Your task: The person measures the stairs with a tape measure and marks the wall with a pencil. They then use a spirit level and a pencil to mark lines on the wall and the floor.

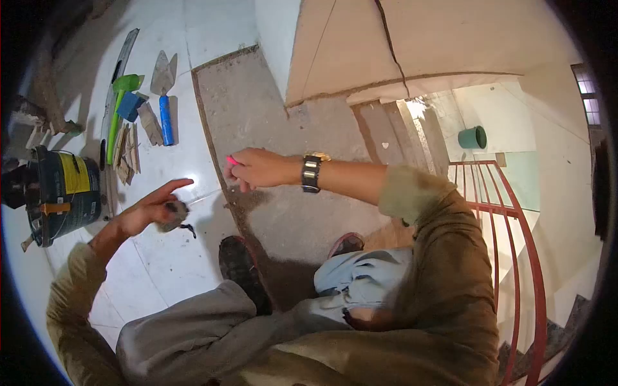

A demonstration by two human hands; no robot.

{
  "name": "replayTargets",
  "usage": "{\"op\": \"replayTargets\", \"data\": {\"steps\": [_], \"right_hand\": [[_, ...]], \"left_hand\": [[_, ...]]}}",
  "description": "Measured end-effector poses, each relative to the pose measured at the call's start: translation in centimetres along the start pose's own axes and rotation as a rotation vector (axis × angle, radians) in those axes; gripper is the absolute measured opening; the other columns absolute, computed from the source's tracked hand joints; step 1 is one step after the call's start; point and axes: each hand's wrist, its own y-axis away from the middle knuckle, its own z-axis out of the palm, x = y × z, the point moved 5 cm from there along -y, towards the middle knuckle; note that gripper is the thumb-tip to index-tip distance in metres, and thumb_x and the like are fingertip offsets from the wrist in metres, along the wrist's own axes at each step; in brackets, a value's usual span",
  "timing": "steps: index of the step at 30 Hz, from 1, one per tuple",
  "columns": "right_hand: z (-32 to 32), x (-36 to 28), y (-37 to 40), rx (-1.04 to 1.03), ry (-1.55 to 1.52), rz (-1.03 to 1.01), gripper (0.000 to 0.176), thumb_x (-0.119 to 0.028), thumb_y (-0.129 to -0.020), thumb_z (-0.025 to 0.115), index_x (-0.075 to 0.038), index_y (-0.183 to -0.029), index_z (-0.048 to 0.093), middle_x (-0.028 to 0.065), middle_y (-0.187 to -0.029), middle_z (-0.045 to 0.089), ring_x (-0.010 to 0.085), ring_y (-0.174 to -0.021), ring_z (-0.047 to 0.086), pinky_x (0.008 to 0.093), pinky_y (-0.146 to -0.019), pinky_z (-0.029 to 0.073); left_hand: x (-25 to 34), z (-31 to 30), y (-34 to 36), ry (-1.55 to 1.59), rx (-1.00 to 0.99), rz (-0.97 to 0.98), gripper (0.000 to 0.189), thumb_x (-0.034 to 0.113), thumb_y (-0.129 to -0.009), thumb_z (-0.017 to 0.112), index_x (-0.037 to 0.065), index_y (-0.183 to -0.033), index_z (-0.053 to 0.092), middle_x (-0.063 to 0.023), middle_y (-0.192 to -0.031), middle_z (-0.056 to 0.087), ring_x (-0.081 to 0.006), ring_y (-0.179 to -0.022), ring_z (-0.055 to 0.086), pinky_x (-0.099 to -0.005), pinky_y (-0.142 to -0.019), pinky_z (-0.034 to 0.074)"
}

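Note:
My left hand is over the white tiles, index finger stretched out, the other fingers closed on a rounded grey lump with a short black strip hanging from it. What the lump is, I cannot tell. My right hand, with a dark banded watch on its wrist, reaches across to the left above the border between tiles and bare concrete. A small bright pink object shows pinched at its fingertips. Below the hands, the raw edge of the white tiled floor meets the rough concrete.
A blue-handled trowel, green hammer, spirit level, blue block and wood slivers lie on the tiles. A black bucket stands left. Red railing borders the stairs at right; a green bucket lies beyond.

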Motion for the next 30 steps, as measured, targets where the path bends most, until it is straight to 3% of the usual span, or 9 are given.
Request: {"op": "replayTargets", "data": {"steps": [3, 6, 8, 10, 12, 17, 21, 22, 30], "right_hand": [[1.1, 0.4, -1.5, -0.057, -0.243, 0.07, 0.034, -0.032, -0.098, 0.051, -0.002, -0.107, 0.062, 0.0084, -0.089, 0.067, 0.0128, -0.072, 0.064, 0.0262, -0.059, 0.048], [-1.5, 2.8, -1.3, -0.032, -0.15, 0.12, 0.036, -0.038, -0.097, 0.056, -0.006, -0.114, 0.063, 0.0014, -0.087, 0.064, 0.0067, -0.068, 0.057, 0.0222, -0.056, 0.043], [-2.2, 4.3, 0.3, -0.063, -0.204, 0.131, 0.033, -0.037, -0.097, 0.058, -0.007, -0.111, 0.064, -0.0024, -0.083, 0.061, 0.0045, -0.064, 0.051, 0.0209, -0.054, 0.04], [-3.1, 5.0, 2.0, -0.071, -0.112, 0.209, 0.027, -0.033, -0.097, 0.06, -0.008, -0.108, 0.065, -0.0059, -0.077, 0.055, 0.0031, -0.06, 0.043, 0.02, -0.051, 0.036], [-5.2, 6.4, 3.1, -0.009, -0.054, 0.282, 0.022, -0.028, -0.096, 0.061, -0.01, -0.107, 0.064, -0.0077, -0.073, 0.05, 0.0026, -0.058, 0.04, 0.0198, -0.049, 0.033], [-20.7, 12.8, 8.2, 0.377, -0.042, 0.338, 0.015, -0.023, -0.092, 0.064, -0.013, -0.103, 0.064, -0.0081, -0.073, 0.051, 0.0035, -0.058, 0.043, 0.0193, -0.049, 0.031], [-30.8, 15.6, 15.5, 0.731, 0.074, 0.416, 0.016, -0.027, -0.095, 0.059, -0.012, -0.098, 0.061, -0.0029, -0.079, 0.06, 0.0042, -0.056, 0.049, 0.0218, -0.042, 0.034], [-33.4, 17.2, 16.6, 0.662, 0.155, 0.477, 0.015, -0.026, -0.096, 0.057, -0.012, -0.097, 0.06, -0.0003, -0.082, 0.063, 0.0045, -0.055, 0.05, 0.0213, -0.042, 0.036], [-34.8, 17.8, 15.2, 0.836, 0.144, 0.433, 0.01, -0.019, -0.097, 0.055, -0.011, -0.097, 0.061, -0.0011, -0.076, 0.061, 0.0073, -0.051, 0.051, 0.0224, -0.038, 0.034]], "left_hand": [[4.4, 2.2, -5.0, -0.233, 0.075, -0.007, 0.075, 0.028, -0.093, 0.062, 0.016, -0.154, 0.02, -0.0124, -0.11, 0.061, -0.0189, -0.095, 0.058, -0.0351, -0.087, 0.047], [2.9, 3.6, -11.8, -0.347, 0.254, 0.377, 0.082, 0.035, -0.092, 0.063, 0.006, -0.152, 0.016, -0.0247, -0.122, 0.061, -0.0308, -0.102, 0.064, -0.0416, -0.088, 0.049], [1.2, 4.9, -14.2, -0.312, 0.23, 0.264, 0.079, 0.032, -0.092, 0.063, 0.007, -0.152, 0.018, -0.0189, -0.119, 0.062, -0.0254, -0.105, 0.062, -0.0374, -0.089, 0.05], [1.6, 6.3, -15.7, -0.353, 0.186, 0.309, 0.079, 0.035, -0.089, 0.065, 0.007, -0.15, 0.023, -0.0199, -0.113, 0.065, -0.0274, -0.106, 0.063, -0.0394, -0.089, 0.05], [2.8, 5.3, -14.8, -0.425, 0.128, 0.177, 0.075, 0.038, -0.085, 0.066, 0.006, -0.145, 0.035, -0.0215, -0.111, 0.066, -0.0295, -0.103, 0.064, -0.0406, -0.092, 0.049], [-5.9, -5.4, -16.0, -0.581, 0.212, 0.039, 0.057, 0.027, -0.076, 0.066, 0.003, -0.127, 0.059, -0.0194, -0.114, 0.067, -0.03, -0.103, 0.064, -0.0396, -0.091, 0.049], [-10.0, -12.6, -12.1, -0.603, 0.411, 0.006, 0.058, 0.022, -0.067, 0.061, 0.006, -0.123, 0.064, -0.0173, -0.111, 0.068, -0.0299, -0.1, 0.064, -0.0398, -0.088, 0.05], [-11.2, -13.6, -11.8, -0.548, 0.416, 0.032, 0.057, 0.022, -0.068, 0.061, 0.006, -0.122, 0.065, -0.0171, -0.111, 0.068, -0.0302, -0.099, 0.064, -0.0402, -0.087, 0.05], [-11.9, -13.9, -10.8, -0.67, 0.538, -0.044, 0.032, 0.024, -0.077, 0.064, 0.009, -0.104, 0.072, -0.02, -0.102, 0.067, -0.0347, -0.097, 0.063, -0.0431, -0.088, 0.049]]}}
